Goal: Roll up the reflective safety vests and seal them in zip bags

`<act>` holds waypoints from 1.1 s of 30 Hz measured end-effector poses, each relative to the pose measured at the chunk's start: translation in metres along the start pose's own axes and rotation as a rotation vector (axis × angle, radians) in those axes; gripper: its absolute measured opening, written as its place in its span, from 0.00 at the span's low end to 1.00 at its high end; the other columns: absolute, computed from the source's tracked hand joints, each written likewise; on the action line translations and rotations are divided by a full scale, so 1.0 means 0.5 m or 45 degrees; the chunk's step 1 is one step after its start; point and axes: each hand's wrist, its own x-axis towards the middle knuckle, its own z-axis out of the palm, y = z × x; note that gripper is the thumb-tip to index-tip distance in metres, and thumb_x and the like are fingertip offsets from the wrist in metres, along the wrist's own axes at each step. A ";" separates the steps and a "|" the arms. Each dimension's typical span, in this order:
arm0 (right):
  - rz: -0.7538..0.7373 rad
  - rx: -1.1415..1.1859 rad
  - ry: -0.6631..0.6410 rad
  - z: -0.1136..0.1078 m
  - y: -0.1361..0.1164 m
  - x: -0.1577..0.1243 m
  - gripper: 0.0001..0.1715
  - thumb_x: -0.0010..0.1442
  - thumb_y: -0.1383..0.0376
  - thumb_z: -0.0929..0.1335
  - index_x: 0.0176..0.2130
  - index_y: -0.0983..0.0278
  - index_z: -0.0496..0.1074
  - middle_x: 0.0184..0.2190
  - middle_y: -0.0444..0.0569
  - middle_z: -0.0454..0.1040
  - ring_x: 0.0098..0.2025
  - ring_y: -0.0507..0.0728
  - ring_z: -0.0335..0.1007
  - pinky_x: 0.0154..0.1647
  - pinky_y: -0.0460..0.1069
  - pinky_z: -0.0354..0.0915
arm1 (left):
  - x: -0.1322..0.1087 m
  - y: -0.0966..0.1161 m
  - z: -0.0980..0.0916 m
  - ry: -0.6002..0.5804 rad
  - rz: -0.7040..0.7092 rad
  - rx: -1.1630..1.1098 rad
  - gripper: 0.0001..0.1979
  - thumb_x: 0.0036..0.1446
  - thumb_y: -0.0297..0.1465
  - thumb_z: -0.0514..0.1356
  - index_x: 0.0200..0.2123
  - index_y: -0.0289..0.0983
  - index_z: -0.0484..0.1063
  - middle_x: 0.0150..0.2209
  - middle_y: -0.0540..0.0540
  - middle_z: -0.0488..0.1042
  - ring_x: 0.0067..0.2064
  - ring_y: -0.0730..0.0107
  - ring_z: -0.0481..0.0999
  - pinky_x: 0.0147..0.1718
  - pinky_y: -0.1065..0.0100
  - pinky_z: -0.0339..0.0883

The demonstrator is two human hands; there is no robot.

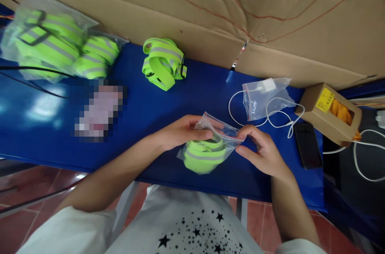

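A clear zip bag (221, 132) with a folded neon-green reflective strap (203, 156) inside lies on the blue table (168, 109) near its front edge. My left hand (180, 132) grips the bag's left side, fingers curled over the strap. My right hand (260, 152) pinches the bag's red-lined mouth at its right end between thumb and fingers. A loose neon-green reflective strap (164, 63) lies farther back on the table.
Several bagged green straps (54, 41) pile up at the far left. An empty zip bag (264, 97), a white charger with cable (270, 115), a black phone (307, 145) and a small cardboard box (329, 111) sit at the right. Brown cardboard (210, 9) lines the back.
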 end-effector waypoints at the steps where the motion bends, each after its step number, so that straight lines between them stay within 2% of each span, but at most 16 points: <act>1: 0.017 0.003 0.045 0.008 0.004 0.001 0.09 0.66 0.64 0.75 0.43 0.57 0.71 0.38 0.43 0.75 0.40 0.52 0.73 0.44 0.47 0.68 | 0.000 -0.001 0.001 0.042 0.017 0.018 0.26 0.54 0.44 0.75 0.52 0.38 0.82 0.49 0.40 0.85 0.49 0.60 0.85 0.49 0.66 0.77; 3: 0.058 0.084 0.123 0.021 0.011 0.003 0.08 0.67 0.65 0.74 0.43 0.57 0.71 0.38 0.43 0.74 0.41 0.52 0.73 0.45 0.47 0.69 | 0.001 -0.004 0.004 0.080 0.090 0.014 0.27 0.55 0.48 0.74 0.52 0.38 0.83 0.49 0.40 0.85 0.50 0.58 0.85 0.50 0.65 0.77; 6: 0.132 0.314 0.237 0.029 0.015 0.006 0.11 0.67 0.66 0.74 0.46 0.54 0.71 0.39 0.42 0.77 0.41 0.51 0.75 0.44 0.45 0.70 | 0.004 -0.009 0.010 0.109 0.217 -0.022 0.28 0.61 0.53 0.66 0.51 0.36 0.83 0.50 0.38 0.84 0.52 0.55 0.84 0.53 0.62 0.77; 10: 0.296 0.512 0.332 0.023 0.015 0.015 0.22 0.63 0.65 0.77 0.54 0.52 0.73 0.34 0.40 0.81 0.36 0.50 0.79 0.40 0.44 0.72 | 0.009 -0.014 0.022 0.383 0.319 0.155 0.23 0.68 0.48 0.61 0.49 0.36 0.84 0.45 0.42 0.86 0.46 0.62 0.86 0.48 0.68 0.78; 13: 0.393 0.518 0.385 0.019 0.017 0.023 0.20 0.59 0.63 0.79 0.50 0.55 0.78 0.33 0.41 0.83 0.33 0.51 0.80 0.39 0.45 0.75 | 0.010 -0.016 0.027 0.510 0.447 0.360 0.21 0.71 0.45 0.60 0.49 0.35 0.83 0.43 0.42 0.86 0.44 0.65 0.86 0.46 0.71 0.77; 16: 0.418 0.477 0.376 0.017 0.019 0.024 0.10 0.59 0.58 0.79 0.40 0.59 0.81 0.33 0.43 0.83 0.30 0.51 0.78 0.35 0.47 0.75 | 0.008 -0.014 0.028 0.502 0.511 0.424 0.20 0.72 0.43 0.58 0.49 0.34 0.82 0.43 0.42 0.86 0.44 0.66 0.86 0.46 0.73 0.77; 18: 0.395 0.405 0.372 0.018 0.019 0.020 0.10 0.60 0.57 0.78 0.36 0.60 0.80 0.31 0.44 0.82 0.31 0.52 0.77 0.35 0.47 0.73 | 0.007 -0.011 0.029 0.494 0.517 0.417 0.20 0.72 0.43 0.58 0.48 0.34 0.82 0.42 0.43 0.86 0.44 0.67 0.85 0.45 0.74 0.76; 22: 0.312 0.159 0.431 0.022 0.015 0.007 0.09 0.64 0.58 0.75 0.36 0.60 0.77 0.31 0.44 0.79 0.34 0.52 0.75 0.39 0.48 0.68 | 0.008 -0.011 0.035 0.523 0.498 0.383 0.22 0.73 0.46 0.55 0.46 0.34 0.82 0.39 0.43 0.86 0.41 0.68 0.84 0.44 0.73 0.76; 25: 0.252 0.031 0.400 0.029 0.013 0.004 0.07 0.68 0.59 0.73 0.38 0.59 0.76 0.32 0.43 0.77 0.35 0.52 0.72 0.40 0.48 0.66 | 0.008 -0.015 0.041 0.545 0.494 0.370 0.22 0.73 0.46 0.54 0.46 0.35 0.81 0.38 0.45 0.85 0.38 0.70 0.83 0.44 0.72 0.76; 28: 0.203 0.028 0.331 0.036 0.014 0.007 0.06 0.69 0.60 0.70 0.40 0.59 0.75 0.34 0.44 0.76 0.36 0.53 0.72 0.39 0.49 0.66 | 0.008 -0.017 0.044 0.540 0.486 0.389 0.23 0.73 0.48 0.55 0.46 0.36 0.80 0.38 0.45 0.85 0.39 0.68 0.83 0.43 0.71 0.75; 33: 0.216 -0.004 0.395 0.050 0.017 0.009 0.08 0.69 0.61 0.69 0.36 0.60 0.72 0.29 0.43 0.73 0.30 0.53 0.68 0.34 0.49 0.64 | 0.007 -0.019 0.047 0.532 0.492 0.419 0.24 0.73 0.49 0.54 0.47 0.35 0.80 0.40 0.44 0.85 0.40 0.67 0.83 0.43 0.70 0.75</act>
